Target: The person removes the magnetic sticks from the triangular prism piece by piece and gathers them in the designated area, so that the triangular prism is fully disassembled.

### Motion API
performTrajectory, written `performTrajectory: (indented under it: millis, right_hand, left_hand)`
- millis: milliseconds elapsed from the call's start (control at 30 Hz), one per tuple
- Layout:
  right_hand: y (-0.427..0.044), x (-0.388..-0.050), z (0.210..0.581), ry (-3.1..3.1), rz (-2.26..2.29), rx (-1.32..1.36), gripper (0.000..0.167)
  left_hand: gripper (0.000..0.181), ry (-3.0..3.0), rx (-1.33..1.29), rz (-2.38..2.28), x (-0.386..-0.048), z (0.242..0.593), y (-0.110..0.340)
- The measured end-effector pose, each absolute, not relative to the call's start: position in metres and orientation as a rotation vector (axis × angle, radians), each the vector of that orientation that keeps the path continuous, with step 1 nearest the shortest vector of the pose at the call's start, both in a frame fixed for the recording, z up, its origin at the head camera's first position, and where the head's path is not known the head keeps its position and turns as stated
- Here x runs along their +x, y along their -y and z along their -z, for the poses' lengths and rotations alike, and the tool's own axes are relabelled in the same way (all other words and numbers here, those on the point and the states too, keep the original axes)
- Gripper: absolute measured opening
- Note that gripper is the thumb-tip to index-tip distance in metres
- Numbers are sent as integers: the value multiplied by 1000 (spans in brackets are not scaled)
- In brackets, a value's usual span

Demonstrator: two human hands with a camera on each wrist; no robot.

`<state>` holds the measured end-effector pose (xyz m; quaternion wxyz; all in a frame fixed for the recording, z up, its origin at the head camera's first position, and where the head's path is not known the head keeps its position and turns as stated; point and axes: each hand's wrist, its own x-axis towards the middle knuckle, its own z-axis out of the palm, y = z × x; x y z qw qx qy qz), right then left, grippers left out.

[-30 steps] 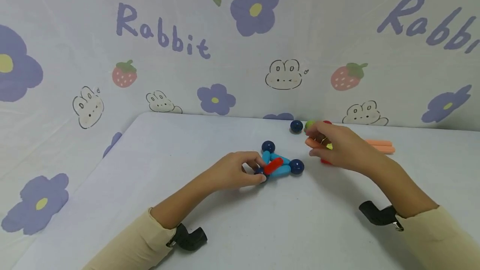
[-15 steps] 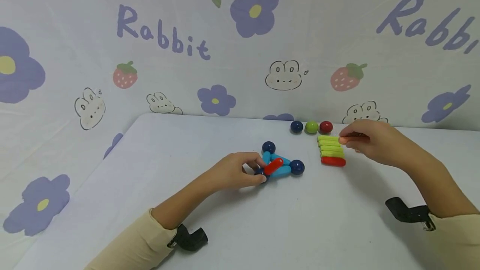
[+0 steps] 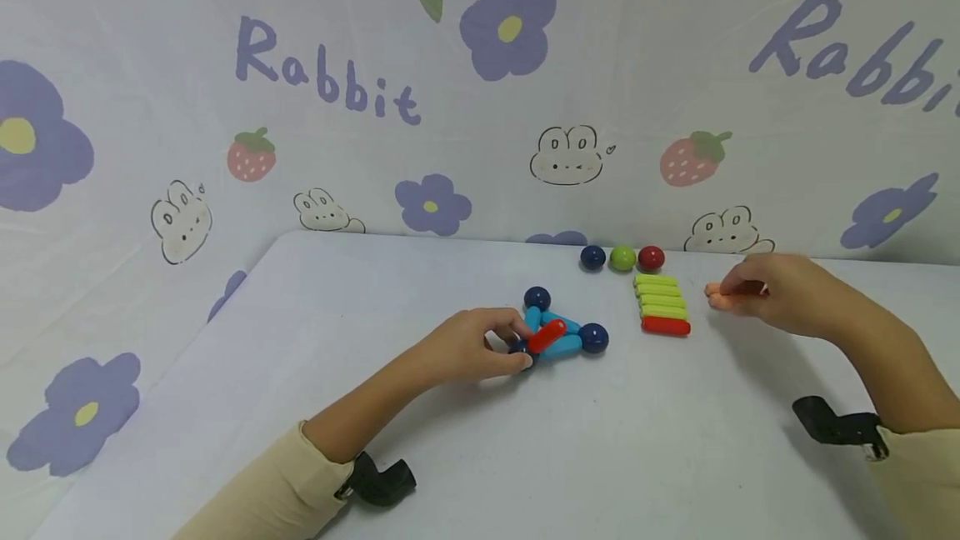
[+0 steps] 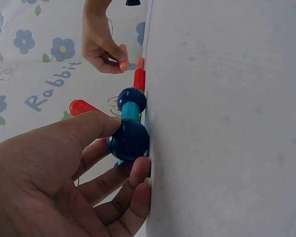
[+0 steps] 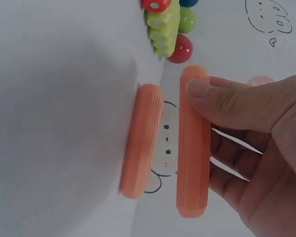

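My left hand (image 3: 468, 344) pinches a dark blue ball (image 4: 129, 140) between thumb and fingers. That ball is one corner of a flat triangle on the table, made of light blue rods (image 3: 561, 347) and dark blue balls (image 3: 594, 338). A red rod (image 3: 547, 336) slants up from the held corner. On the right, my right hand (image 3: 795, 298) holds an orange rod (image 5: 193, 148), thumb on one side and fingers behind it. Beside it, with a small gap, another orange rod (image 5: 142, 143) lies on the table. The right hand covers most of both rods in the head view.
Lime green rods (image 3: 660, 300) lie in a row, with a red rod (image 3: 666, 326) at their near end. Behind them sit a dark blue ball (image 3: 592, 257), a green ball (image 3: 622, 257) and a red ball (image 3: 651, 258). A patterned cloth (image 3: 337, 165) hangs behind the white table (image 3: 600, 457).
My right hand has moved right with the orange rod, from over the lime green rods to beside the other orange rod. The left hand stays on the triangle's corner.
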<state>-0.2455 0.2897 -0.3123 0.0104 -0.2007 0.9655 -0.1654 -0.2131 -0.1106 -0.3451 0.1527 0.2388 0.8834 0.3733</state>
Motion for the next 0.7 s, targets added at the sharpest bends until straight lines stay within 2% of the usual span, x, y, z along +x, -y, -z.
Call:
performTrajectory:
  millis: [533,700]
  right_hand:
    - [-291,-253,327,-2970,458,-599,13]
    - [-291,-253,327,-2974,394,-604,17]
  left_hand:
    - [16,-2548,732,-1073,-213,345,111]
    - [16,-2537,720,-1077,-212,345,111]
